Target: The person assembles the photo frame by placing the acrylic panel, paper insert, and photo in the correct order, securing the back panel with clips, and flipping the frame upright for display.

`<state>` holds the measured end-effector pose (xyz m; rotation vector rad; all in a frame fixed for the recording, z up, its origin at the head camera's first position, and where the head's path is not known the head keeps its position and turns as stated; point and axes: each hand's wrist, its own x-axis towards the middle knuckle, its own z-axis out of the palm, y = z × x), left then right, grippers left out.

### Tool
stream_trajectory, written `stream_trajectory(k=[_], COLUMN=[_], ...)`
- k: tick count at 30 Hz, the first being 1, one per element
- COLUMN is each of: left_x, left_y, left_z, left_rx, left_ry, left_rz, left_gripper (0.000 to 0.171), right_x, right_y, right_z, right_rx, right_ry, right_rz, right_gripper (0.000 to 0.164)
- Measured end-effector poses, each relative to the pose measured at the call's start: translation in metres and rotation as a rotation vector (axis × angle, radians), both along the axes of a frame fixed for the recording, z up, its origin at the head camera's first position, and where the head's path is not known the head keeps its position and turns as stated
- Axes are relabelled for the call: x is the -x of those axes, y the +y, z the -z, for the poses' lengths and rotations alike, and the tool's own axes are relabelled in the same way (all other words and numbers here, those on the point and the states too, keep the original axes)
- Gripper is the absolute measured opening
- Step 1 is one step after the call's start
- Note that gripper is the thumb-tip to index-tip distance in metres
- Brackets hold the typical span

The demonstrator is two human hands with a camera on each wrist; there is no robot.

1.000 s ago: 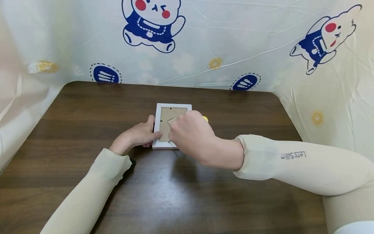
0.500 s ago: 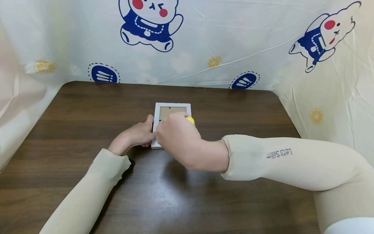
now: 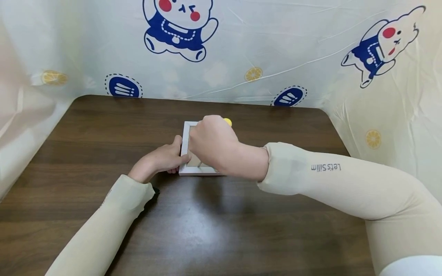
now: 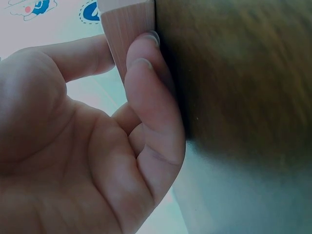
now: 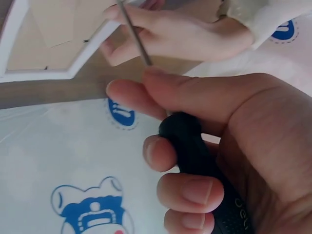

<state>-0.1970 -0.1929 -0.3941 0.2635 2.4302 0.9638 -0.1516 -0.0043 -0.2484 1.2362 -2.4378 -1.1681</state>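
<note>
A small white picture frame (image 3: 202, 171) lies back side up on the table, its tan backing board (image 3: 194, 160) partly hidden under my right hand. My left hand (image 3: 159, 156) grips the frame's left edge, thumb over the border and fingertips against the side, as the left wrist view also shows. My right hand (image 3: 215, 142) is above the frame and holds a screwdriver (image 5: 187, 141). Its dark handle lies in the curled fingers, thumb and forefinger pinch near the metal shaft (image 5: 134, 34), and the yellow handle end (image 3: 228, 122) shows in the head view. The shaft's tip is out of view.
The dark wooden table (image 3: 276, 226) extends on all sides of the frame. A pale curtain (image 3: 235, 46) with cartoon figures hangs along the table's back edge and both sides.
My right hand with the screwdriver first shifted left across the frame, then moved away toward its far edge, uncovering the near part of the backing. The left hand keeps its grip.
</note>
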Motion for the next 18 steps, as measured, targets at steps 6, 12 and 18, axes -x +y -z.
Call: stream_trajectory(k=[6,12,18], left_x=[-0.001,-0.001,-0.001], left_y=[0.001,0.0,0.001], left_z=[-0.001,-0.003,-0.003], left_rx=[0.006,0.003,-0.004], left_ry=[-0.001,0.0,0.007], left_rz=[-0.011,-0.028,-0.021], left_gripper=[0.046,0.045,0.042], right_x=[-0.004,-0.041,-0.053], right_y=[0.003,-0.005,-0.007], right_z=[0.007,0.027,0.034], right_rx=[0.036,-0.037,-0.087], right_ry=[0.073,0.267,0.32], right_rz=[-0.049,-0.123,-0.132], right_gripper=[0.035,0.026,0.022])
